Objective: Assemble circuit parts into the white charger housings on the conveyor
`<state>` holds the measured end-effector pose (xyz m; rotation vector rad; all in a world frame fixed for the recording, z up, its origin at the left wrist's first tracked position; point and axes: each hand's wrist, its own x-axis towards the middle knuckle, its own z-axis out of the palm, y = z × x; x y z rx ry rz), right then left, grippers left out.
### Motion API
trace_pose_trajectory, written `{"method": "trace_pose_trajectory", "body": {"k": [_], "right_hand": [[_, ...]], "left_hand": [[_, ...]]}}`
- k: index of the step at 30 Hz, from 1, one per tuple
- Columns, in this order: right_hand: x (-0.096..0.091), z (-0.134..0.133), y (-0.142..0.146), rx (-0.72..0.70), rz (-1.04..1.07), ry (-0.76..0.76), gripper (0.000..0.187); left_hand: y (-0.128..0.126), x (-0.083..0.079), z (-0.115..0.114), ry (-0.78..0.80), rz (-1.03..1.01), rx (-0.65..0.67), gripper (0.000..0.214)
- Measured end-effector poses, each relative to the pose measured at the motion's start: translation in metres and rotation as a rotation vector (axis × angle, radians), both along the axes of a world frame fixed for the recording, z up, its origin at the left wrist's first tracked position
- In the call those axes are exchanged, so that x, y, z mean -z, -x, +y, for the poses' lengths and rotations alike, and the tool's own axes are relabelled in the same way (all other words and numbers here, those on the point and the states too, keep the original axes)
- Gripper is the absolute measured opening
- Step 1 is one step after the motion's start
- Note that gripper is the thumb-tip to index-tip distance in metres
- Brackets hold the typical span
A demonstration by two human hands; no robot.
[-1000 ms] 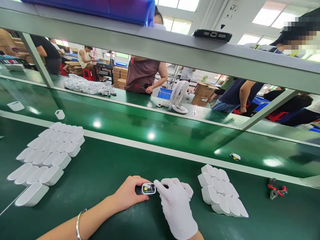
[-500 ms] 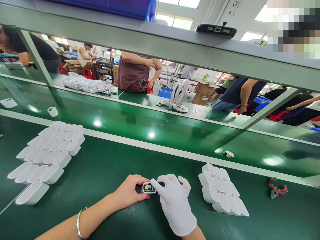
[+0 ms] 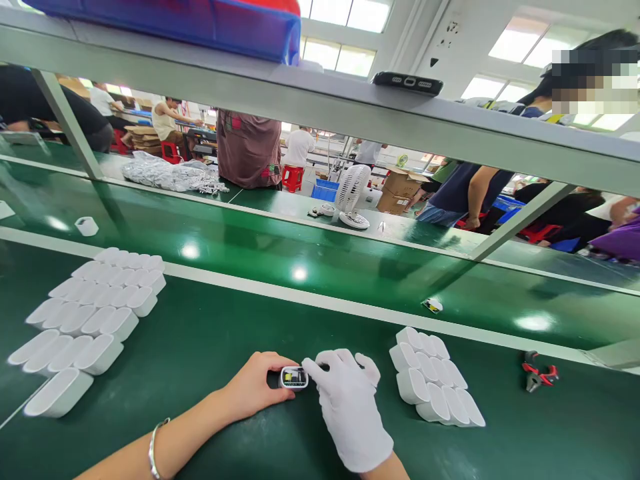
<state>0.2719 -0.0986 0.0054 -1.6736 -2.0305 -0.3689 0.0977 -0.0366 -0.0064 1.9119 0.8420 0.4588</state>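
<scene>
My bare left hand (image 3: pixel 257 383), with a silver bangle on its wrist, is closed around a small white oval casing (image 3: pixel 294 378) low in the middle of the view. The casing's open end faces up and shows a circuit board with a yellow part inside. My right hand (image 3: pixel 345 400) wears a white glove and is held palm down beside it, fingers bent and apart. One gloved fingertip is at the casing's right rim; whether it presses there I cannot tell. The undersides of the gloved fingers are hidden.
Rows of white oval casings (image 3: pixel 103 300) stand at left, a smaller group (image 3: pixel 435 377) at right. Red-handled pliers (image 3: pixel 537 372) lie farther right. Beyond runs a green belt (image 3: pixel 250 250) carrying a circuit piece (image 3: pixel 433 305). A shelf (image 3: pixel 325 110) crosses above; people work behind.
The view has shifted slightly. The pieces on the green belt have moved left. The person in the maroon top has turned. My hands keep nearly the same pose around the casing.
</scene>
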Motion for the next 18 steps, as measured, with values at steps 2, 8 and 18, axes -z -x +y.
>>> {"method": "trace_pose_trajectory", "body": {"k": [2,8,18], "right_hand": [[-0.002,-0.001,0.002,-0.011,0.004,-0.009,0.039],[-0.014,-0.008,0.006,0.042,-0.012,0.048,0.034],[0.000,-0.004,0.002,0.022,0.038,-0.013,0.036]], "left_hand": [[0.000,0.000,0.000,-0.007,0.001,0.009,0.030],[0.000,0.003,0.001,0.001,0.004,0.003,0.032],[0.001,0.003,0.001,0.015,-0.022,0.003,0.031]]}}
